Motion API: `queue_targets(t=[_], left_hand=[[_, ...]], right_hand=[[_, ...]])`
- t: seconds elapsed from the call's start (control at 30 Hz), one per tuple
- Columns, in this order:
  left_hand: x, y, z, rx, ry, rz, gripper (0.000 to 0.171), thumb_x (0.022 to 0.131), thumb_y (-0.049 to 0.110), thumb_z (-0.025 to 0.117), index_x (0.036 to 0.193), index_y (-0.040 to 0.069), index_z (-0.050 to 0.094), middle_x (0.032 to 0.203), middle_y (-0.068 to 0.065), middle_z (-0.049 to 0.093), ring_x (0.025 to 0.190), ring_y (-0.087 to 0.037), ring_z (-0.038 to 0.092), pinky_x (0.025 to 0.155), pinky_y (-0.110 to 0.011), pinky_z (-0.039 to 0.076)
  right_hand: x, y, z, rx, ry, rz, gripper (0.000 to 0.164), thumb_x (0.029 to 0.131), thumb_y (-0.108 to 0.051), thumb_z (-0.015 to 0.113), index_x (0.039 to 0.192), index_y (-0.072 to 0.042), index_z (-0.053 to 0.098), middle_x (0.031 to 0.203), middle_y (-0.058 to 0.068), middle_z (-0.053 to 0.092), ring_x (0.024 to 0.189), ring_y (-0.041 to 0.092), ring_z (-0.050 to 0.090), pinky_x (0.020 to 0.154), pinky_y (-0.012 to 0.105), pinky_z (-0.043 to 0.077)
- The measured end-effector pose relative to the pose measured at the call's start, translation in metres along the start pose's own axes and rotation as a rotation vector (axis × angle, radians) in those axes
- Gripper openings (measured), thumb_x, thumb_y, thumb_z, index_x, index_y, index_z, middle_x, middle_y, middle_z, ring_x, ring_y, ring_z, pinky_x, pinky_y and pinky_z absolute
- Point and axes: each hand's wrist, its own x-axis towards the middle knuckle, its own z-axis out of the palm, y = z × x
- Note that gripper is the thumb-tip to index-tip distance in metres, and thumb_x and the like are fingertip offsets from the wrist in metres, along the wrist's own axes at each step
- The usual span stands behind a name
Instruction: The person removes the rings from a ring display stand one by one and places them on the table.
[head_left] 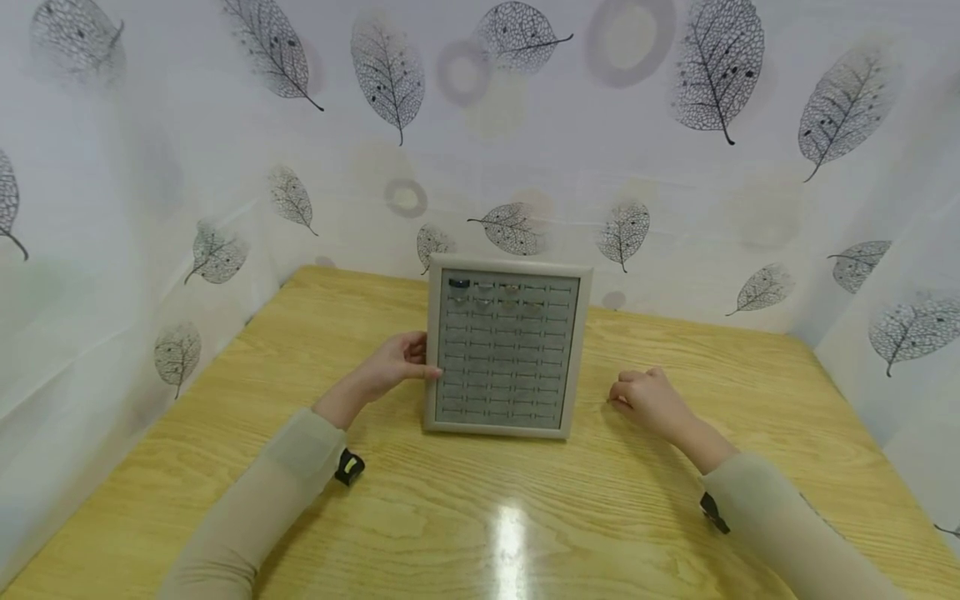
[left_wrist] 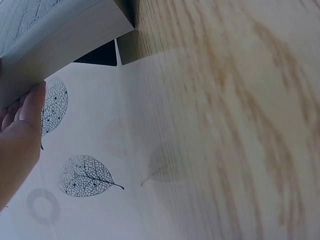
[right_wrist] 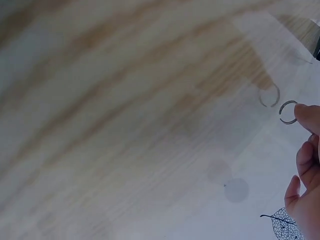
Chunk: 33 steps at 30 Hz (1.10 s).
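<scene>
Governing relation, as judged: the split ring (right_wrist: 283, 105) lies to the right of the display board (head_left: 504, 367) and well apart from it, while the board's slots run crosswise in rows up its face. The board stands upright on the tabletop (head_left: 420, 508), tilted slightly, its long axis running upward. The ring presents its round outline to the right wrist view, with the gap in its band facing away from the fingertips. Its reflection on the glossy surface is separate from it, so it appears to be clear of the tabletop; the exact height cannot be told.

Right hand (right_wrist: 310, 185): nearer to the ring, and carrying it. The grip is pinched together on the band between thumb and finger. The head view places this hand to the right of the board, level with its lower rows, fingertips directed toward it, forearm slanting in from the near right.

Left hand (head_left: 390, 364): at the board's left edge, in contact. The grip is clamped on the frame, thumb across the front, other fingers at the side and partly hidden behind it.

Board contents: a dark ring (head_left: 459, 284) sits at the upper left corner, with further rings (head_left: 511, 288) along the top two rows. Behind the board, the left wrist view shows a black piece (left_wrist: 102, 55), possibly a support.
</scene>
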Motion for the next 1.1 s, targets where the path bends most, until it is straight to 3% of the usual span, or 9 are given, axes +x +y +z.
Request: queue_targets(t=[0.5, 0.87, 1.1], left_hand=[[-0.0001, -0.0004, 0.0002, -0.002, 0.008, -0.010, 0.063, 0.079, -0.002, 0.063, 0.130, -0.011, 0.028, 0.123, -0.025, 0.044, 0.112, -0.032, 0.044, 0.092, -0.033, 0.039], [-0.0005, 0.0010, -0.0005, 0.004, 0.013, -0.018, 0.064, 0.079, -0.001, 0.063, 0.131, -0.010, 0.028, 0.124, -0.024, 0.043, 0.113, -0.031, 0.044, 0.092, -0.034, 0.039], [-0.0010, 0.0022, -0.0003, 0.018, 0.003, -0.018, 0.065, 0.080, 0.002, 0.063, 0.132, -0.009, 0.027, 0.125, -0.023, 0.043, 0.113, -0.030, 0.044, 0.092, -0.034, 0.039]], right_hand=[[-0.0049, -0.0031, 0.0017, 0.056, -0.115, 0.082, 0.007, 0.071, -0.008, 0.073, 0.073, -0.012, 0.068, 0.068, -0.004, 0.055, 0.058, 0.008, 0.050, 0.057, 0.033, 0.030], [-0.0042, -0.0029, 0.0016, 0.067, -0.142, 0.090, 0.007, 0.074, -0.008, 0.070, 0.072, -0.014, 0.068, 0.067, -0.007, 0.053, 0.055, 0.004, 0.044, 0.056, 0.032, 0.025], [-0.0034, -0.0009, -0.0040, 0.089, -0.114, 0.084, 0.007, 0.071, -0.007, 0.072, 0.073, -0.012, 0.068, 0.068, -0.006, 0.055, 0.055, 0.007, 0.049, 0.053, 0.029, 0.032]])
